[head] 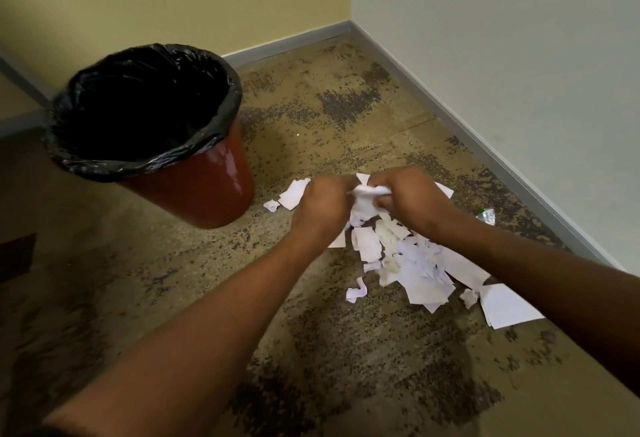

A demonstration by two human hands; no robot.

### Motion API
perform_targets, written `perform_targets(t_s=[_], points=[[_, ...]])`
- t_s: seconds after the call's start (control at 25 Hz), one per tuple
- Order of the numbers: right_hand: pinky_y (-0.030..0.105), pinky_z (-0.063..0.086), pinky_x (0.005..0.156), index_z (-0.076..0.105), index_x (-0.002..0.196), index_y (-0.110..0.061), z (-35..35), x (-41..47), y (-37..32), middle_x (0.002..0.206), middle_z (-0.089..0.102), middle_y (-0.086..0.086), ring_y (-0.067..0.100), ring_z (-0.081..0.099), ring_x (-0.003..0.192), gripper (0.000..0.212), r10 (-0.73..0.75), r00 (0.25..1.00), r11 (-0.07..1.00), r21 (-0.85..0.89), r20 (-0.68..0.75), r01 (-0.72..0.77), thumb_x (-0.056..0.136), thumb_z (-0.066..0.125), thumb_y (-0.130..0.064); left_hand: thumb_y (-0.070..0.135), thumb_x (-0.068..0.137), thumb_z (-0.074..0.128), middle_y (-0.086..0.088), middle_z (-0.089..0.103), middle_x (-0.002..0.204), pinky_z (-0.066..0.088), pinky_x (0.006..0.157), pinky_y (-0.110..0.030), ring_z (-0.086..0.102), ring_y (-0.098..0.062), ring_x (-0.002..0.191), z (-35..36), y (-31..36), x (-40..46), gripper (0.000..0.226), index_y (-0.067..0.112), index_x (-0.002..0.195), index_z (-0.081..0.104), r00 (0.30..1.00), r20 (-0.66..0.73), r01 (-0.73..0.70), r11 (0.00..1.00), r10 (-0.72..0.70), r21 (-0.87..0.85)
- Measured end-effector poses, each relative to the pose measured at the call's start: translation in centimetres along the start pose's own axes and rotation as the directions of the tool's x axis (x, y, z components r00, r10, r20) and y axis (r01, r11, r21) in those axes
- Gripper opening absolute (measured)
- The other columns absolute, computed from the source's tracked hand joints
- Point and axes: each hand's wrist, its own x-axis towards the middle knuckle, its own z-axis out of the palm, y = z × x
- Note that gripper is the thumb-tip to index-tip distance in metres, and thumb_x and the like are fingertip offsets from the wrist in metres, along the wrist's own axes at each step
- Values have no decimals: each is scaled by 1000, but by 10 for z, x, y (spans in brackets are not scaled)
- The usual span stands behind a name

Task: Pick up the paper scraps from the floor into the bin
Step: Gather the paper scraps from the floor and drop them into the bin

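A heap of white paper scraps (pixel 412 263) lies on the speckled floor near the right wall. Above its far end, my left hand (pixel 322 201) and my right hand (pixel 408 196) meet and together grip a crumpled bunch of scraps (pixel 367 196) between their curled fingers. The red bin (pixel 194 191), lined with a black bag (pixel 145 159), stands upright to the left of the heap, its mouth open and dark inside. A few loose scraps (pixel 294 192) lie between the bin and my left hand.
A crumpled silvery-green wrapper (pixel 486 217) lies by the grey skirting (pixel 485 149) on the right. Two walls meet in a corner at the back. A larger white sheet (pixel 509 305) lies at the near right of the heap.
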Motion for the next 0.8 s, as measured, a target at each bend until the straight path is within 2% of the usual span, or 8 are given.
perform_targets(t_s=[0.08, 0.2, 0.36, 0.44, 0.52, 0.68, 0.8], points=[[26, 43, 56, 73, 89, -26, -8, 16, -21, 73, 67, -5, 11, 57, 62, 23, -6, 996, 999, 51, -85, 10, 74, 72, -9, 4, 90, 61, 0, 64, 71, 51, 52, -34, 55, -16, 58, -28, -4, 8, 19, 18, 90, 74, 994, -109, -28, 1000, 26, -11], [26, 50, 57, 73, 94, -28, -21, 42, -59, 75, 70, -6, 7, 62, 61, 24, -50, 985, 993, 95, -168, 67, 78, 72, -10, 7, 92, 65, 4, 63, 75, 40, 48, -19, 50, -5, 58, -76, -11, 13, 16, 18, 97, 76, 977, -210, 13, 1000, -17, -21], [20, 37, 52, 71, 83, -30, -50, 78, -124, 67, 63, -10, 3, 56, 60, 18, -211, 941, 966, 87, -265, 242, 78, 68, -13, 13, 90, 67, -2, 72, 84, 56, 63, -32, 66, -19, 72, -139, -30, 11, 14, 18, 98, 77, 904, -425, 29, 998, -52, -59], [25, 36, 52, 65, 78, -29, -51, 102, -156, 66, 59, -6, 12, 54, 61, 15, -294, 905, 945, 50, -308, 324, 77, 63, -14, 15, 88, 65, -1, 74, 88, 54, 66, -30, 67, -18, 79, -167, -45, 9, 18, 22, 98, 77, 838, -540, 55, 997, -79, -60], [33, 42, 58, 64, 83, -21, -41, 128, -185, 75, 61, 2, 22, 55, 69, 11, -385, 861, 916, -19, -333, 402, 78, 57, -15, 16, 89, 61, 1, 74, 88, 49, 66, -28, 66, -16, 81, -190, -64, 4, 19, 24, 98, 76, 780, -617, 84, 995, -101, -57], [39, 45, 64, 64, 94, -16, -4, 166, -229, 86, 61, 10, 28, 53, 78, 20, -492, 827, 868, -80, -272, 490, 79, 50, -15, 15, 92, 63, 1, 72, 93, 54, 73, -36, 65, -17, 87, -207, -109, -11, 14, 20, 100, 73, 728, -658, 190, 979, -191, -74], [46, 49, 70, 60, 96, -18, 22, 178, -245, 88, 60, 8, 27, 53, 83, 19, -490, 847, 871, -70, -204, 487, 78, 55, -13, 13, 89, 65, -1, 72, 100, 55, 78, -39, 65, -21, 94, -206, -134, -21, 18, 20, 104, 72, 738, -625, 268, 961, -254, -74]])
